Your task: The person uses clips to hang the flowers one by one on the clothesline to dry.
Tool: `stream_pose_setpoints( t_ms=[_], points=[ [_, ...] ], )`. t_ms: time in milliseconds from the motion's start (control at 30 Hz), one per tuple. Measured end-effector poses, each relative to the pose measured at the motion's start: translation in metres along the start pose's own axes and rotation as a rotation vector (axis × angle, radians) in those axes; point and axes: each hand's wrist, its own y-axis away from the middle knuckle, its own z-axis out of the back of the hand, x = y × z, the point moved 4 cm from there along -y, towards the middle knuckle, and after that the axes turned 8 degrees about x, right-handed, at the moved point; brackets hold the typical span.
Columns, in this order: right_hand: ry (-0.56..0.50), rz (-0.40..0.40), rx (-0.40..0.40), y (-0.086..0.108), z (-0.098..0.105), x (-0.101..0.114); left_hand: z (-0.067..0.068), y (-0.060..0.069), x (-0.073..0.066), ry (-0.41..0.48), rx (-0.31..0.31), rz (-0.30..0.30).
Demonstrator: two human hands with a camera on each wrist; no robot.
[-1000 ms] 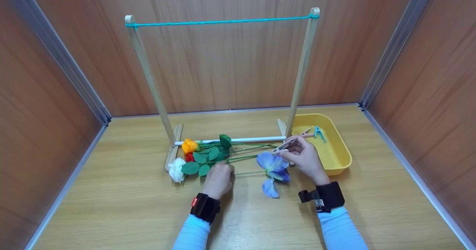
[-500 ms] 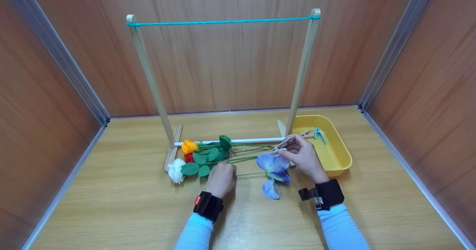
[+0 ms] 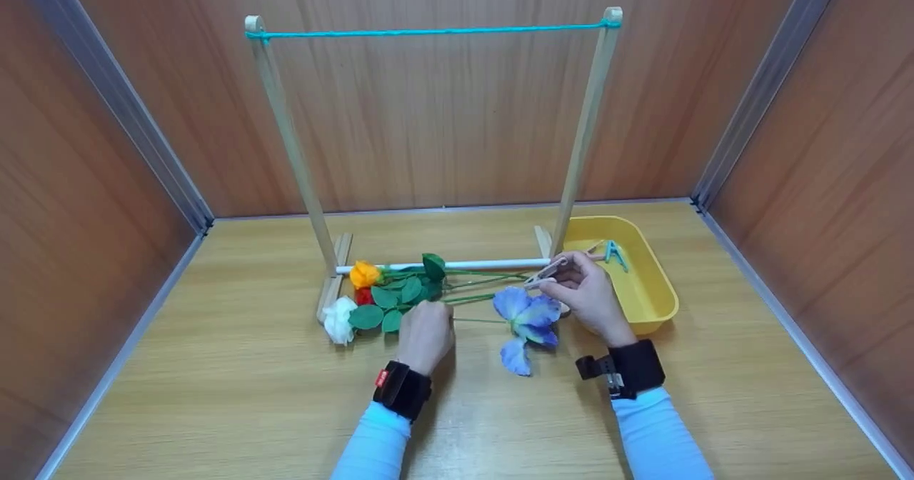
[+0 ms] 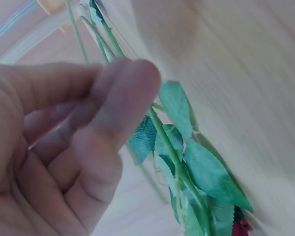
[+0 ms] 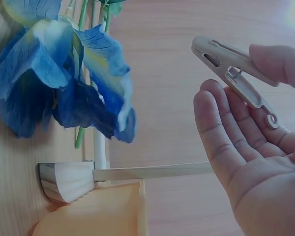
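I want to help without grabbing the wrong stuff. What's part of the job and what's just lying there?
Probably in the job:
pale clothespin, pinched by the right hand
blue flower, close by
white flower, orange flower and red flower, near the left hand, whose grip I can't make out
maybe the teal string

Seems just lying there:
teal clothespin in the yellow tray, untouched

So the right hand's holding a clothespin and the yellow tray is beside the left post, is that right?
Not quite: the tray is beside the right post, as the head view shows. The right hand does hold a clothespin.
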Motion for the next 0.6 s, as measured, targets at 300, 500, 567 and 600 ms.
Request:
stream_pose_setpoints(
  t_ms=[300,500,567,600],
  points=[
    [-0.018,-0.003,-0.005,0.0,0.001,0.003,0.014,-0.009,-0.007,0.174,-0.064,0.11],
    [-0.021,0.008,-0.006,-0.001,0.001,0.006,0.03,-0.018,-0.023,0.209,-0.245,0.037],
    [-0.025,0.009,-0.005,-0.001,0.001,0.007,0.035,-0.022,-0.029,0.252,-0.275,-0.002],
    [-0.026,0.013,-0.003,-0.002,0.001,0.008,0.037,-0.024,-0.032,0.276,-0.28,-0.022]
  ],
)
